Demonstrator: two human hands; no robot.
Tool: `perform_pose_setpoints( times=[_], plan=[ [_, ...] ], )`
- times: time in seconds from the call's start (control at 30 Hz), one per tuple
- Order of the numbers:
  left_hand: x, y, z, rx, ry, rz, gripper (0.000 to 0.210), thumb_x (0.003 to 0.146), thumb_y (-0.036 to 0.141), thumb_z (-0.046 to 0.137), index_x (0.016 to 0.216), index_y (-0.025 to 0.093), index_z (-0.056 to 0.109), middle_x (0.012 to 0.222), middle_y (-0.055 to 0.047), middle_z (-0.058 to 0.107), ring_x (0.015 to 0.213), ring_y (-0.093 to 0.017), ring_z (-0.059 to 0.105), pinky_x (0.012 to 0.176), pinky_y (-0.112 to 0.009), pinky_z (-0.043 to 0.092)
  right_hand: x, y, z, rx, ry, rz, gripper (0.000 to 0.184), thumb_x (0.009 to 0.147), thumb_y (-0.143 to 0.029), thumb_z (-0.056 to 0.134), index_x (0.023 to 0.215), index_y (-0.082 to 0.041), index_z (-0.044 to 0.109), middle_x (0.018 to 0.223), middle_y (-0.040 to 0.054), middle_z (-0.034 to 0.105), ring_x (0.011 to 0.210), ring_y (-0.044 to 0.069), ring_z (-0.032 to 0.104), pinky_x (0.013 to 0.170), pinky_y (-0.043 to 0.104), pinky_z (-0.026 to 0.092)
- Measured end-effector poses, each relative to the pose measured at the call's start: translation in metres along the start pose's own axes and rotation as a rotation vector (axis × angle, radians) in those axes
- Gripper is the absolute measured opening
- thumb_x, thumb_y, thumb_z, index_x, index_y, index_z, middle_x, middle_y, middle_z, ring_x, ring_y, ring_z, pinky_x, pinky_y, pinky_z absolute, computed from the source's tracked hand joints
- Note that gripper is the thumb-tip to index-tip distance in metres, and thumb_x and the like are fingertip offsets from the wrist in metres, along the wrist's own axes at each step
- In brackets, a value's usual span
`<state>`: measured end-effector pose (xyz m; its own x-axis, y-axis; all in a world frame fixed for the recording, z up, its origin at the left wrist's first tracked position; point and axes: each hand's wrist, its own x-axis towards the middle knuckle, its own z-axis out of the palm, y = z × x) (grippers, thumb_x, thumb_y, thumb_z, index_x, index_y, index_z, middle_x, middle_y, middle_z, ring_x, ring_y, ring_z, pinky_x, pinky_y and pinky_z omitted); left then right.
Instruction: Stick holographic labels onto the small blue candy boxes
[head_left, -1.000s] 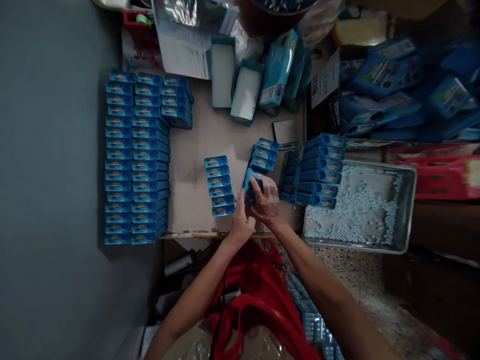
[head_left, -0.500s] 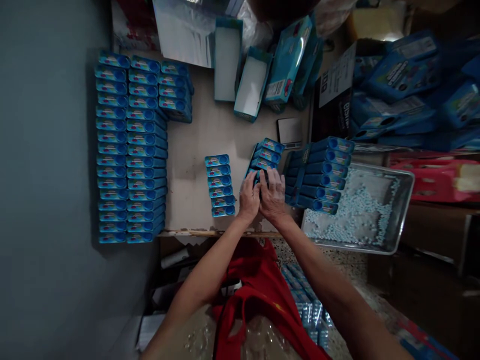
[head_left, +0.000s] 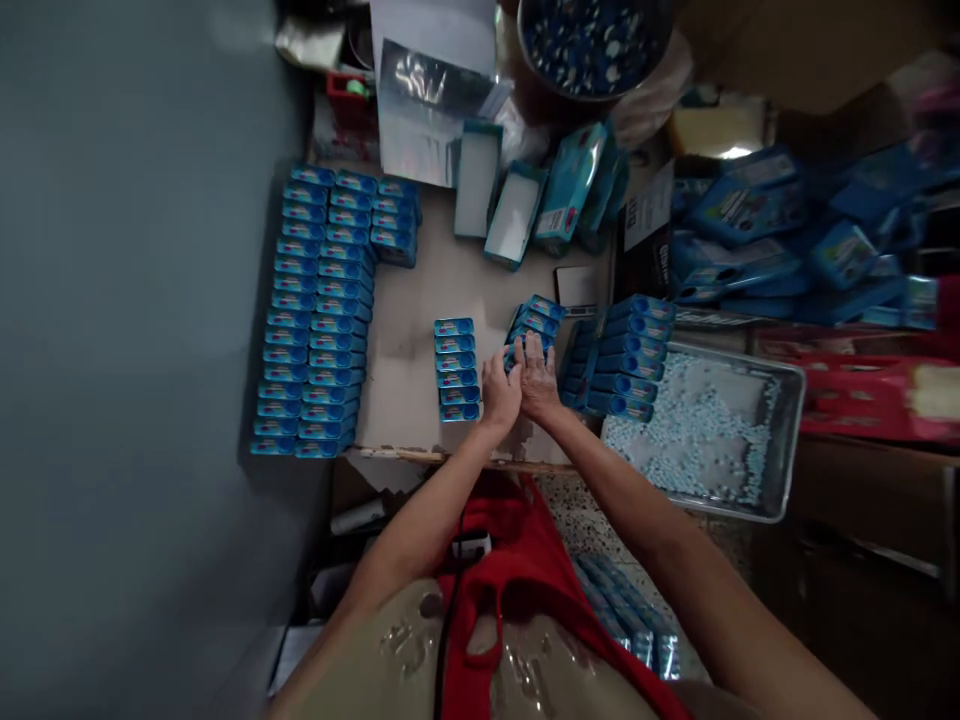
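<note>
My left hand (head_left: 500, 392) and my right hand (head_left: 538, 380) meet side by side near the table's front edge. The left one has its fingers bent against a small blue box (head_left: 511, 357), which is mostly hidden beneath them. Fingers stretched and slightly apart, the right hand lies over the near end of a short slanted row of the same boxes (head_left: 541, 315). To the left stands a separate short column of several blue boxes (head_left: 455, 362). Close by on the right is a bundle of longer blue boxes (head_left: 626, 350), with a strap across it.
Tall rows of blue boxes (head_left: 292, 310) line the left wall. A metal tray (head_left: 787, 450) of small pale pieces sits at right. Open cartons (head_left: 478, 190), a small scale (head_left: 576, 288) and a bowl (head_left: 523, 40) are farther back. Flat blue packs (head_left: 750, 210) pile up at right.
The view has shifted, so the boxes at left appear farther right and the bowl shows at the top. My right fingers have straightened over the boxes; both hands stay in place.
</note>
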<state>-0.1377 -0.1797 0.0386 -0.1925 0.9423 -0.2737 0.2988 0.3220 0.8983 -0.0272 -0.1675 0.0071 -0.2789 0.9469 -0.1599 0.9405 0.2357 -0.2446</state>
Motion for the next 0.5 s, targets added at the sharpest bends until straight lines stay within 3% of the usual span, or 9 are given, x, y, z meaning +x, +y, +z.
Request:
perform_pose_setpoints(
  times=[0.07, 0.13, 0.2, 0.27, 0.37, 0.43, 0.5],
  plan=[
    [-0.023, 0.004, -0.036, -0.015, 0.047, 0.187, 0.040, 0.097, 0.024, 0.064, 0.137, 0.020, 0.061, 0.141, -0.015, 0.063, 0.137, -0.027, 0.056, 0.123, -0.047, 0.041, -0.001, 0.004, -0.012, 0.024, -0.063, -0.050, 0.084, 0.093, -0.033, 0.066, 0.166, -0.004, 0.033, 0.173, 0.0295, 0.024, 0.165, 0.040, 0.019, 0.129, 0.070, 0.016],
    [-0.043, -0.008, -0.078, -0.008, 0.177, 0.193, 0.041, 0.096, 0.030, 0.068, 0.135, 0.022, 0.060, 0.141, -0.014, 0.062, 0.137, -0.027, 0.056, 0.123, -0.047, 0.040, -0.003, 0.009, -0.025, 0.111, -0.066, -0.045, 0.100, 0.085, -0.042, 0.078, 0.166, -0.005, 0.032, 0.174, 0.0294, 0.021, 0.164, 0.042, 0.019, 0.129, 0.068, 0.021],
    [-0.056, -0.032, -0.115, -0.041, 0.336, -0.054, 0.043, 0.090, 0.031, 0.074, 0.130, 0.020, 0.060, 0.135, -0.015, 0.063, 0.131, -0.027, 0.059, 0.118, -0.045, 0.045, -0.006, 0.014, -0.040, 0.226, 0.025, 0.016, 0.092, 0.087, -0.046, 0.075, 0.164, -0.011, 0.039, 0.171, 0.0253, 0.033, 0.162, 0.037, 0.030, 0.128, 0.061, 0.031],
    [-0.067, -0.057, -0.134, -0.202, 0.390, -0.434, 0.037, 0.088, 0.028, 0.074, 0.121, 0.019, 0.060, 0.126, -0.012, 0.065, 0.124, -0.023, 0.063, 0.113, -0.039, 0.049, -0.003, 0.020, -0.056, 0.309, 0.153, 0.101, 0.067, 0.094, -0.044, 0.064, 0.155, -0.016, 0.054, 0.161, 0.0199, 0.052, 0.152, 0.030, 0.047, 0.125, 0.053, 0.039],
    [-0.087, -0.077, -0.124, -0.483, 0.248, -0.867, 0.024, 0.084, 0.022, 0.072, 0.105, 0.018, 0.062, 0.102, -0.007, 0.070, 0.104, -0.019, 0.071, 0.102, -0.035, 0.055, 0.025, 0.028, -0.082, 0.332, 0.239, 0.229, 0.045, 0.102, -0.039, 0.048, 0.134, -0.017, 0.071, 0.140, 0.0159, 0.070, 0.132, 0.027, 0.064, 0.117, 0.045, 0.046],
    [-0.098, -0.075, -0.097, -0.602, 0.040, -0.938, 0.026, 0.076, 0.018, 0.078, 0.099, 0.015, 0.066, 0.094, -0.008, 0.073, 0.094, -0.021, 0.074, 0.097, -0.038, 0.058, 0.062, 0.033, -0.097, 0.296, 0.206, 0.277, 0.047, 0.106, -0.038, 0.041, 0.133, -0.016, 0.072, 0.135, 0.0147, 0.073, 0.128, 0.027, 0.066, 0.113, 0.039, 0.048],
    [-0.096, -0.063, -0.064, -0.707, -0.169, -0.906, 0.037, 0.070, 0.021, 0.086, 0.102, 0.015, 0.069, 0.098, -0.012, 0.076, 0.095, -0.024, 0.076, 0.098, -0.040, 0.059, 0.106, 0.036, -0.107, 0.246, 0.085, 0.277, 0.050, 0.108, -0.043, 0.041, 0.139, -0.016, 0.069, 0.139, 0.0138, 0.072, 0.131, 0.028, 0.065, 0.112, 0.037, 0.046]
  ],
)
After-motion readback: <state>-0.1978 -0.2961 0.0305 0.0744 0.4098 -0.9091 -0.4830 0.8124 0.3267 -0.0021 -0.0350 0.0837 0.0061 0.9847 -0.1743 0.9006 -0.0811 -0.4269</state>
